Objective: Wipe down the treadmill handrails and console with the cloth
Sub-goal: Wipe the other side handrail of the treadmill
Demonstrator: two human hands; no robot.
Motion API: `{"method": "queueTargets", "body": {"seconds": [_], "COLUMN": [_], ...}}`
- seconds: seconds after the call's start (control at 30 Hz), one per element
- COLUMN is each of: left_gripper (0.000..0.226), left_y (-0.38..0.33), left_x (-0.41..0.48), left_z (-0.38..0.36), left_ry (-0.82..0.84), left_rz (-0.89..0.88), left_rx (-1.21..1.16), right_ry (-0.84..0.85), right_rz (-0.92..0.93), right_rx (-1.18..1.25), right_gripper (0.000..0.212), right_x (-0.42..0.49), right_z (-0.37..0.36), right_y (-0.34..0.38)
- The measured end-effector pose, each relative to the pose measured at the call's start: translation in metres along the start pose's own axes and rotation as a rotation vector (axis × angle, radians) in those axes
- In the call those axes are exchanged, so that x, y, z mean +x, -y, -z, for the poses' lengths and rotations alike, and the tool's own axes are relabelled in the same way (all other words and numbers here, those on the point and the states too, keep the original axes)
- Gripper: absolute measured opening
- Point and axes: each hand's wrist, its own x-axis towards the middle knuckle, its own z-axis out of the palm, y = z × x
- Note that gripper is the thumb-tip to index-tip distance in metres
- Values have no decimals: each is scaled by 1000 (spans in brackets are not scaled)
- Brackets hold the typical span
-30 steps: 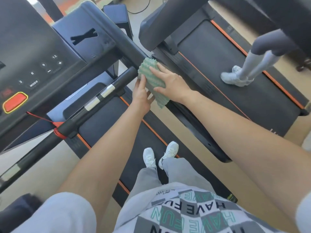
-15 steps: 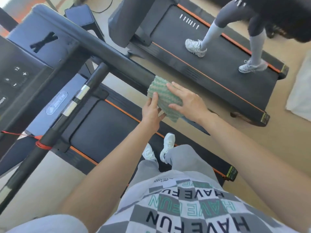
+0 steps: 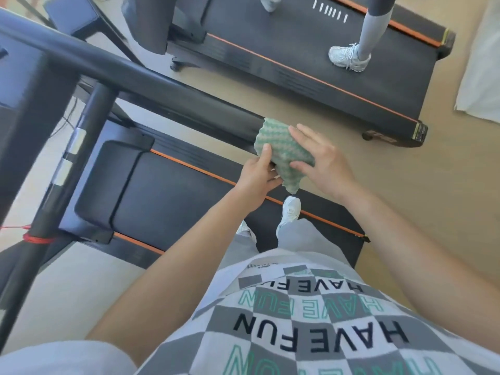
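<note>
A green and white wavy cloth (image 3: 281, 150) is wrapped over the near end of the black right handrail (image 3: 140, 82), which runs from upper left toward the middle. My right hand (image 3: 324, 163) presses flat on the cloth from the right, fingers spread. From below and to the left, my left hand (image 3: 257, 177) grips the cloth's lower edge, thumb on top. The end of the handrail is hidden under the cloth. The console is out of view at the upper left.
A second black bar with silver grip sensors (image 3: 73, 147) slants down the left side, with a red cord (image 3: 38, 238) tied on it. The treadmill belt (image 3: 173, 201) lies beneath me. Another person's legs (image 3: 370, 31) walk on a neighbouring treadmill (image 3: 324, 77) at the top right.
Both hands have slid the cloth along the right handrail toward me, down to its near end. The view has swung right, so the console has left the frame.
</note>
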Motion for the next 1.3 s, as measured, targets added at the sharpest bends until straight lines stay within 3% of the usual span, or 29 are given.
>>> {"method": "queueTargets", "body": {"seconds": [0.17, 0.3, 0.43, 0.6, 0.77, 0.87, 0.97, 1.13, 1.3], "left_gripper": [54, 44, 24, 32, 31, 26, 42, 73, 85], "left_y": [11, 21, 44, 56, 51, 43, 36, 33, 31], "left_x": [-4, -5, -2, 1, 12, 25, 34, 36, 42], "left_z": [-18, -24, -16, -2, -3, -1, 0, -9, -10], "left_ry": [82, 92, 5, -79, -68, -91, -109, -82, -66], "left_rz": [89, 145, 228, 348, 380, 357, 333, 361, 350], "left_rx": [30, 120, 260, 217, -110, -238, -421, -586, -730], "right_ry": [-23, -178, -141, -31, -67, -135, -216, -367, -441], "right_rz": [-84, -254, -577, -1028, -1212, -1213, -1138, -1095, -1005], "right_rx": [195, 217, 581, 1082, 1495, 1646, 1776, 1916, 1929], "right_gripper": [71, 43, 17, 8, 36, 41, 34, 50, 52], "right_x": [-16, -35, -62, -85, -67, -47, -38, -43, -33], "right_z": [9, 13, -4, -40, -65, -60, -44, -37, -36], "right_y": [-16, -30, -40, -36, -26, -20, -14, -28, -31]}}
